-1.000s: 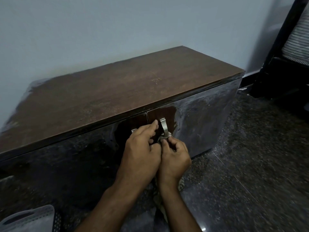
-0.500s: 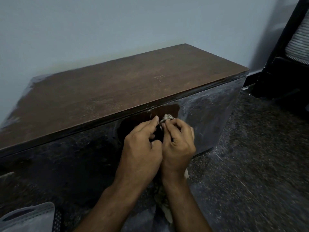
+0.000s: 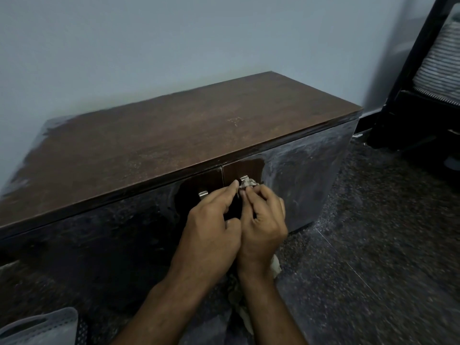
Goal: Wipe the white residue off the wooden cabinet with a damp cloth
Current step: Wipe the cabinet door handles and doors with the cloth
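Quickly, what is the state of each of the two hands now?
Left hand: fingers curled near the handle; whether it holds anything cannot be told.
Right hand: pinches the cloth at the right door's handle.

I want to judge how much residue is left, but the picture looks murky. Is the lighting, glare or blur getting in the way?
Head view: dim, flat light; the glossy cabinet front carries pale sheen that reads much like white residue; wide-angle bending tilts the wall and cabinet top; the floor at right is smeared; the hands, left hand and right hand, hide the cloth mostly.
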Demonstrator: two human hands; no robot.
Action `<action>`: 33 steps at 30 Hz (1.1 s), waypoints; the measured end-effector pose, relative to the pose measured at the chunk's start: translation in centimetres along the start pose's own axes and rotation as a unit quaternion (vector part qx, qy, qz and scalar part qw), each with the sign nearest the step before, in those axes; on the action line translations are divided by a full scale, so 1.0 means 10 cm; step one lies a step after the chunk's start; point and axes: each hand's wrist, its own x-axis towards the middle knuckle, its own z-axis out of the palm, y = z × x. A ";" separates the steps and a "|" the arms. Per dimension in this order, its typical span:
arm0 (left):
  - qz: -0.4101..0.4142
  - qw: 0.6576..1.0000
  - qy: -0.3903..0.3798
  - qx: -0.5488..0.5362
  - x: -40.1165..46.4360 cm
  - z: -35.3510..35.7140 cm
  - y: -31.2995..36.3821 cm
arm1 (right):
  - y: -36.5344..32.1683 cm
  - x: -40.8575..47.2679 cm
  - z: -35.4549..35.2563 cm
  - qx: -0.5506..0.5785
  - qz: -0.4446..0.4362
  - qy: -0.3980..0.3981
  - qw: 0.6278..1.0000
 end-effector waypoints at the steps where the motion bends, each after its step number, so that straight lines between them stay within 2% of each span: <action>1: 0.001 1.000 -0.004 -0.001 0.00 0.00 0.00 | 0.03 -0.04 -0.01 0.007 0.010 0.009 1.000; 9: -0.001 1.000 0.005 -0.003 0.01 -0.02 -0.04 | 0.13 -0.19 0.03 0.064 0.159 0.040 0.984; 12: -0.004 1.000 0.017 -0.007 0.01 -0.01 -0.04 | 0.14 -0.20 0.05 0.063 0.168 0.038 0.983; 16: -0.013 0.999 0.029 -0.015 0.01 -0.01 -0.05 | 0.15 -0.21 0.07 0.040 0.131 0.013 0.990; 21: -0.022 0.998 0.053 -0.014 -0.02 -0.09 -0.07 | 0.21 -0.25 0.09 0.047 0.235 -0.008 0.971; 24: -0.023 0.998 0.063 -0.016 -0.01 -0.13 -0.09 | 0.20 -0.20 0.10 0.070 0.231 0.007 0.970; 27: -0.024 0.997 0.072 -0.021 0.00 -0.14 -0.09 | 0.21 -0.21 0.09 0.062 0.226 -0.013 0.972; 33: -0.035 0.994 0.092 -0.038 -0.01 -0.15 -0.11 | 0.18 -0.18 0.10 0.046 0.291 -0.015 0.956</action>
